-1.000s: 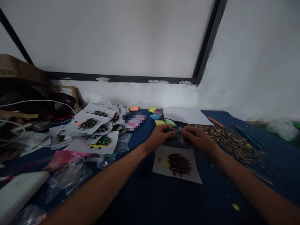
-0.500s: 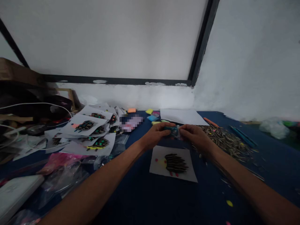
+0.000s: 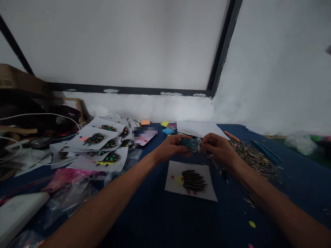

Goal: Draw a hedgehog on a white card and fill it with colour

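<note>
My left hand [image 3: 170,148] is closed on a small clear plastic packet [image 3: 191,144] with something dark teal inside. At the packet's right end, the fingers of my right hand [image 3: 219,148] pinch the crinkled plastic. Both hands hold it above the table, just beyond a white paper card [image 3: 170,187]. On that card lies a hedgehog figure [image 3: 194,181] with a back of dark striped seeds, a yellow face and red dots for nose and feet.
A heap of striped seeds [image 3: 252,158] covers the right side, with blue tweezers [image 3: 266,151] beside it. Several finished seed cards [image 3: 93,137] are piled at left, near plastic bags [image 3: 69,196] and a white box [image 3: 20,213]. White paper [image 3: 199,128] lies at the back.
My right hand has shifted slightly right and turned, and my left fingers have spread a little around the packet. More of the teal packet shows. The hedgehog card has stayed put.
</note>
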A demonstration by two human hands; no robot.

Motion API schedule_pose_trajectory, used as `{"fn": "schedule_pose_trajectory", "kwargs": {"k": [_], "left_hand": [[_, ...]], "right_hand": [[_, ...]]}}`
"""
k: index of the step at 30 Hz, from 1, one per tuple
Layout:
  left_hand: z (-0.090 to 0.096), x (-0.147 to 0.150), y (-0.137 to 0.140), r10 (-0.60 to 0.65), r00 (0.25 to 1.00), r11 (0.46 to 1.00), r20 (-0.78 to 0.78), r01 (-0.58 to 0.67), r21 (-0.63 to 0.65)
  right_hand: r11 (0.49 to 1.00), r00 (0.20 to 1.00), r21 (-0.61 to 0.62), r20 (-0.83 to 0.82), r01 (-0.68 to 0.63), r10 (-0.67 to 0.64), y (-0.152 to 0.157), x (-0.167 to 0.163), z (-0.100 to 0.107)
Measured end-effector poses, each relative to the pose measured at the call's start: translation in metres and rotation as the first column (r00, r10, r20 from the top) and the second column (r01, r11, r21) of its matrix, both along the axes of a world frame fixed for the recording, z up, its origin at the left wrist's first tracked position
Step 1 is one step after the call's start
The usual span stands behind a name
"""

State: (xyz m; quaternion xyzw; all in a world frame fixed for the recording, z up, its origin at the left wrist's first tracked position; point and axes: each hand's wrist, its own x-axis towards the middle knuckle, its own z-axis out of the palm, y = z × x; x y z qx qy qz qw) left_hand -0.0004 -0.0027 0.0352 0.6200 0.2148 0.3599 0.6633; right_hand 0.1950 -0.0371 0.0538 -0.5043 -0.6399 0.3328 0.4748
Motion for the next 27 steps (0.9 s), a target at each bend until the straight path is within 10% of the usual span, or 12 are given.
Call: {"fn": "schedule_pose_trajectory", "kwargs": {"k": [27], "left_hand": [[-0.002, 0.008, 0.0, 0.203, 0.978, 0.976, 0.053, -0.198, -0.086]], "right_hand": [[0.973, 0.983, 0.217, 0.146, 0.082, -0.115, -0.006, -0.007, 0.001]]}}
